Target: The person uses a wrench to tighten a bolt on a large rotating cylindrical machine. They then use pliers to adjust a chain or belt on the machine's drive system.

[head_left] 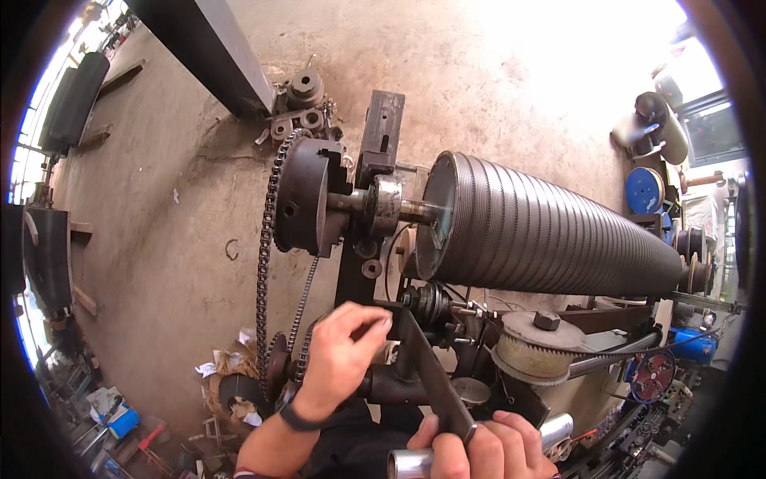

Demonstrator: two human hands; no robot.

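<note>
Fingers on my left hand (345,355) are pinched shut on the upper end of a flat steel bar (431,375), while my right hand (487,447) is wrapped tight around a shiny metal tube (415,461) at the bar's lower end. That bar runs diagonally across the machine frame, just below the big grooved roller (550,227). I'd guess it's stiff and fairly heavy (bare steel, maybe a bit greasy), so holding it at both ends looks sensible. Beside my left wrist hangs the drive chain (263,271), looped over a sprocket (279,363). No real containers nearby that I can make out, just loose gears (303,108) piled on the floor.
</note>
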